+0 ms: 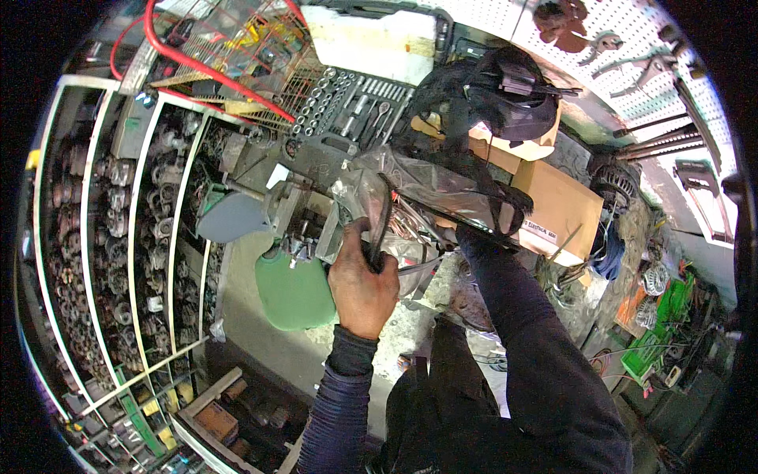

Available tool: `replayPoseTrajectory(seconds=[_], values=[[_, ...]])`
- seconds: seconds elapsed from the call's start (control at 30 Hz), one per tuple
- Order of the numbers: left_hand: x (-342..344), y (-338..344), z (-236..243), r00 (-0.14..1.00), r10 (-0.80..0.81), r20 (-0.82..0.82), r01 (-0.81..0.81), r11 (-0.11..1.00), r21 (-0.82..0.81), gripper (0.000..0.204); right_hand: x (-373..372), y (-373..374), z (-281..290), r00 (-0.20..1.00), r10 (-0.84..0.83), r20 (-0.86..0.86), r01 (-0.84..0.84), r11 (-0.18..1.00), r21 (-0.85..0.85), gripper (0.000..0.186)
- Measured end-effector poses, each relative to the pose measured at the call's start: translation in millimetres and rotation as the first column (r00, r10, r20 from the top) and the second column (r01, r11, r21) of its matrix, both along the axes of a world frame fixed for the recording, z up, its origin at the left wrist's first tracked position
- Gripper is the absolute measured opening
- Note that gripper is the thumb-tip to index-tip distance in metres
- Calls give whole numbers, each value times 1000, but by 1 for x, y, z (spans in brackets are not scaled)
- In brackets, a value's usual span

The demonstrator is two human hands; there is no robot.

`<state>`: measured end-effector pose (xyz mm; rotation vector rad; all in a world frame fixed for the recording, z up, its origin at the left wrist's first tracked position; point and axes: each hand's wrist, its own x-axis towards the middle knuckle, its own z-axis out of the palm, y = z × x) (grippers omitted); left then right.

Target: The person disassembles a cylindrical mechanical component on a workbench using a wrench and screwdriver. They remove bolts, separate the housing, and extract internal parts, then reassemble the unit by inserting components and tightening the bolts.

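Note:
A grey, shiny bag (466,183) with dark edging lies at the middle of the view, its mouth spread apart. Inside its mouth, several thin metal and reddish pieces (409,217) show, too small to name. My left hand (363,288) is closed on the bag's near dark edge, fingers curled over it. From the lower right, my right arm (513,300) reaches up to the bag. The right hand itself is hidden behind or in the bag, so its fingers do not show.
Beyond the bag sit an opened socket set (355,110) and a black backpack (505,99). A cardboard box (560,205) stands at right. On the left are a green stool seat (296,292), a grey-blue seat (234,217) and white-framed racks (134,237) of metal parts.

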<state>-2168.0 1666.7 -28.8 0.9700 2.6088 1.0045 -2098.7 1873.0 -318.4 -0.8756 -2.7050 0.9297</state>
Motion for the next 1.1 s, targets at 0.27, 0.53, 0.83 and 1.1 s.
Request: replayPoseTrajectory(seconds=[0.27, 0.53, 0.83, 1.1], values=[[-9, -23, 2, 997, 66, 48, -68, 997, 42, 53, -5, -60, -3, 984, 175, 18, -173, 983, -56, 18], [-15, -32, 7, 994, 91, 52, -91, 996, 5, 54, 6, -30, 4, 991, 134, 10, -134, 991, 6, 25], [-19, -28, -2, 998, 60, -10, -59, 997, 53, 51, 6, -18, -1, 999, 43, 19, -44, 998, 46, 33], [-13, -41, 8, 962, 159, 221, -152, 987, -51, 56, -13, -69, 52, 959, 282, 40, -260, 924, -281, 45]])
